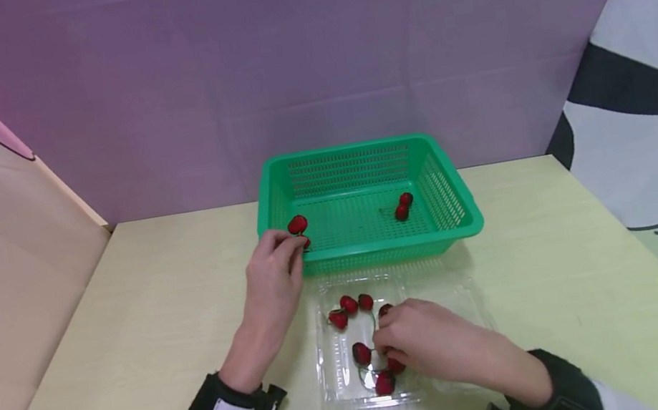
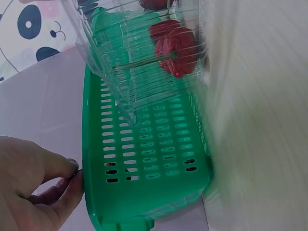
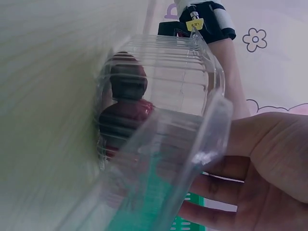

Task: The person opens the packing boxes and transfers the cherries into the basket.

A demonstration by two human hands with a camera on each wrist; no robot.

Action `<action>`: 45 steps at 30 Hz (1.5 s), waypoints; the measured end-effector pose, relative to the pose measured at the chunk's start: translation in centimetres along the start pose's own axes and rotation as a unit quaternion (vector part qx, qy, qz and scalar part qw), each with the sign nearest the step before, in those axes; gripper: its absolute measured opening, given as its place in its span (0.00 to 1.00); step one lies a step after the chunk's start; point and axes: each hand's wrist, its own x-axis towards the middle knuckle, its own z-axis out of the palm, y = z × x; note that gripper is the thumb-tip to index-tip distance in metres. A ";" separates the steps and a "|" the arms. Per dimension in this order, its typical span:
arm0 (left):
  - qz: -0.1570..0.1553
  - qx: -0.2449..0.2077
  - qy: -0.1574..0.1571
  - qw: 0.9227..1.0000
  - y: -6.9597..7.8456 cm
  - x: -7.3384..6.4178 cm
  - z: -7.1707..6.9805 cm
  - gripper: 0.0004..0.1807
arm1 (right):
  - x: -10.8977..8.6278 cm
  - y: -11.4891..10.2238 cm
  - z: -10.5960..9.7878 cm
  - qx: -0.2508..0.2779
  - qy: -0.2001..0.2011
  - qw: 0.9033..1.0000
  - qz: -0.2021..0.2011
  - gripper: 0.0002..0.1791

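My left hand is at the left front rim of the green basket, its thumb and fingertips pinching a thin cherry stem. Red cherries hang or lie just past those fingertips, inside the basket. My right hand reaches into the clear plastic box, fingers down among the cherries. A stem from one cherry runs toward its fingertips; whether they pinch it is hidden. In the right wrist view, fingers show behind the box's clear wall.
Two joined dark cherries lie in the basket's right part. Several more cherries sit at the far end of the box. Its transparent lid lies open to the right. The pale table meets a purple cloth behind.
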 end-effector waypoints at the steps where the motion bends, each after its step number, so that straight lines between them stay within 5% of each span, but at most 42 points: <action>1: 0.000 -0.001 0.001 1.000 0.0 0.0 0.0 0.06 | 0.0 0.0 0.0 0.001 0.002 1.000 0.001 0.08; 37: 0.004 -0.012 -0.006 1.000 0.2 -0.2 -0.1 0.06 | -0.2 0.3 -0.9 0.053 0.029 0.997 0.041 0.08; 45: 0.003 -0.022 -0.009 1.000 0.4 -0.2 -0.1 0.06 | -0.4 0.6 -1.3 0.054 0.066 0.995 0.042 0.07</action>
